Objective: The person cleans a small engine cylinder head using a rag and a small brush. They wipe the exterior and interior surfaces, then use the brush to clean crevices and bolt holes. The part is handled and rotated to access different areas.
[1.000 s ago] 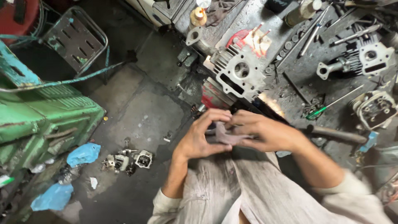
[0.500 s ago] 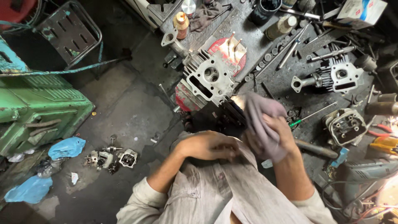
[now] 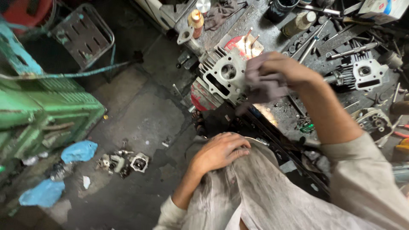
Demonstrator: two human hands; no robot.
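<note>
Right hand (image 3: pixel 279 70) clutches a crumpled grey-purple cloth rag (image 3: pixel 262 85) against the finned silver metal cylinder head (image 3: pixel 223 74); left hand (image 3: pixel 219 151) rests open, empty, on the beige shirt (image 3: pixel 264 191).

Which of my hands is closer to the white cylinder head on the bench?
Right. The right hand, clutching a grey rag, is right beside the cylinder head; the left hand rests lower down on the lap.

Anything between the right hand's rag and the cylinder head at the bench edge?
Nothing visible. The right hand holds the grey rag right beside the cylinder head, overlapping its right edge in view; whether they touch is unclear. The left hand rests on the lap, apart.
</note>
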